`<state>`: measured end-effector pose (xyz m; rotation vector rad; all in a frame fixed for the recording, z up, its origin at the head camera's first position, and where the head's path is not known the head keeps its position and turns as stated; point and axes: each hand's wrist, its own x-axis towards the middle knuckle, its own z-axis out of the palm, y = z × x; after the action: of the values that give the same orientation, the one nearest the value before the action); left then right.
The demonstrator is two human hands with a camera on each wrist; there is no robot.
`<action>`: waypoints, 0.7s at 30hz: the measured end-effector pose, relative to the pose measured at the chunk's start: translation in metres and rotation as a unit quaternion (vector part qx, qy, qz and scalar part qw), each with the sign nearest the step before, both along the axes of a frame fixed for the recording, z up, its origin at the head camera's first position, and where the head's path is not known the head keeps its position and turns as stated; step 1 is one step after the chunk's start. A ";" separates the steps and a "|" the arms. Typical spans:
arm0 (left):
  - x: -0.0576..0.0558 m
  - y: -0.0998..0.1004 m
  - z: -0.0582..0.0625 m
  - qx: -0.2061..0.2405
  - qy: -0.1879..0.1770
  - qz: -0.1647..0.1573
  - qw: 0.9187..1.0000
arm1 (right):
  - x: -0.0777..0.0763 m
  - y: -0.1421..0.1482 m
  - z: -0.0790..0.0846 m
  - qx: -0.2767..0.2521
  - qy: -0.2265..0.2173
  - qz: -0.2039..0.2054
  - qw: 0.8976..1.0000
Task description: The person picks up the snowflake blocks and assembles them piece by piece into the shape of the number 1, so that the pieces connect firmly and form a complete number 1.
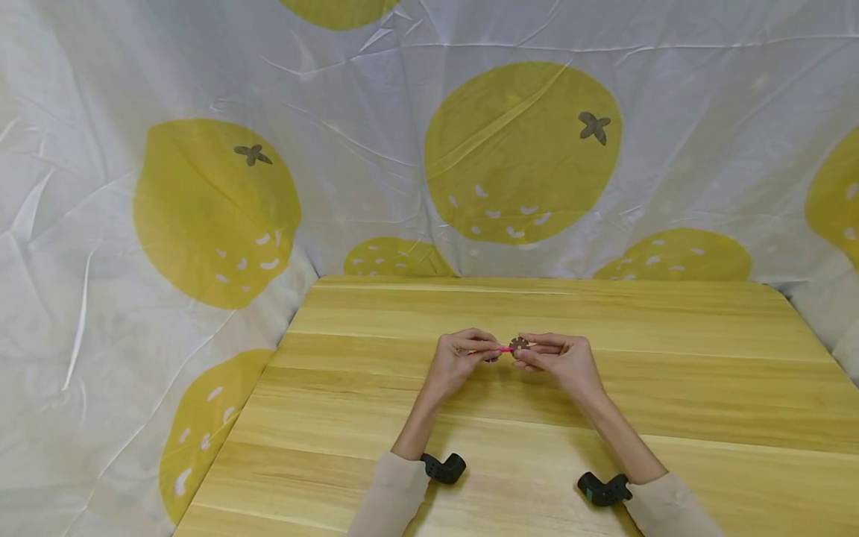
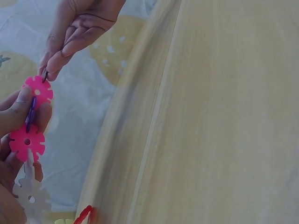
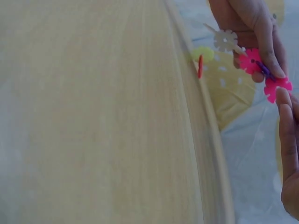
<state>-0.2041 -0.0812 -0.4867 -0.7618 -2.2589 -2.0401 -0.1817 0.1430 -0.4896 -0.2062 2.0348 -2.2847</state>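
Note:
My left hand (image 1: 459,362) pinches a chain of slotted plastic snowflake discs around its purple disc (image 2: 31,115). A pink disc (image 2: 38,90) stands out past the thumb, and a second pink disc (image 2: 27,142) sits on the other side, with a white disc (image 2: 32,198) beyond it. My right hand (image 1: 564,362) holds a brown snowflake disc (image 1: 520,347) between thumb and fingers, its edge at the rim of the outer pink disc. Farther along the chain, a yellow disc (image 3: 203,52) and a red disc (image 3: 200,67) show in the right wrist view.
Both hands are above a wooden table (image 1: 335,410). A white cloth (image 1: 362,149) printed with yellow lemons hangs behind and to the left of it. Black wrist cameras, one on the left wrist (image 1: 446,468) and one on the right (image 1: 604,489), stick out inward near the sleeves.

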 end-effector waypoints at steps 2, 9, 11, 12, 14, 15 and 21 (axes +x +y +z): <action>0.000 0.001 -0.001 0.003 0.006 0.004 1.000 | 0.000 -0.001 -0.001 -0.016 0.001 -0.002 1.000; -0.001 0.001 0.002 -0.007 0.011 0.003 1.000 | 0.001 0.000 -0.001 -0.018 0.009 0.003 1.000; -0.001 0.001 0.002 -0.004 0.004 -0.005 1.000 | 0.001 0.001 0.000 -0.008 0.010 0.005 1.000; -0.001 0.001 0.003 -0.002 0.000 -0.009 1.000 | 0.001 0.002 0.000 -0.006 0.010 0.005 1.000; -0.001 0.001 0.003 -0.001 -0.002 -0.013 1.000 | 0.001 0.002 0.000 -0.015 0.012 0.010 1.000; 0.000 0.001 0.003 0.001 -0.001 -0.013 1.000 | 0.001 0.002 0.000 -0.024 0.013 0.011 1.000; 0.000 0.002 0.003 0.013 -0.002 -0.004 1.000 | 0.002 -0.002 -0.002 -0.046 0.028 0.017 0.998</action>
<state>-0.2041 -0.0795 -0.4836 -0.7674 -2.2319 -2.0722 -0.1799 0.1413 -0.4913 -0.3098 1.9379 -2.3800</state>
